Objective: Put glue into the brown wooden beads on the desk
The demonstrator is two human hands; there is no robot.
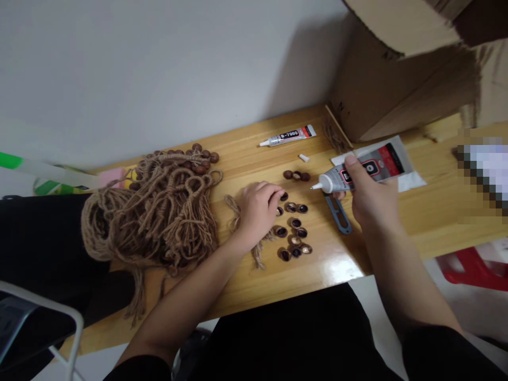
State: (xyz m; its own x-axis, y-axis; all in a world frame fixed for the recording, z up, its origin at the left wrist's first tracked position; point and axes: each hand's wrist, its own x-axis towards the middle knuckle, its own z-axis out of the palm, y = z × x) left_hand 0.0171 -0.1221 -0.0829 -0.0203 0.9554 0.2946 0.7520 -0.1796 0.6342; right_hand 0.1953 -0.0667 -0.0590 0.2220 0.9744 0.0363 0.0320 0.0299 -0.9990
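Note:
My right hand [373, 198] is wrapped round a large tube of glue [345, 177], its uncapped white nozzle [316, 186] pointing left above the table. My left hand [257, 209] rests low over the wood, thumb and fingers pinched at a small brown half shell [284, 196]. Several more hollow half shells [296, 223] lie open side up in loose rows beside and below it. Beneath the left hand a twine piece [259, 256] sticks out at both sides; its middle is hidden. Three brown round pieces [297, 175] sit in a row left of the nozzle.
A big heap of knotted twine [159, 211] with brown beads [204, 159] covers the table's left. Farther back lie a smaller B-7000 tube [288, 136] and a white cap [304, 157]. Grey thread snips [338, 214] lie under the right hand. A cardboard box [397, 90] stands back right.

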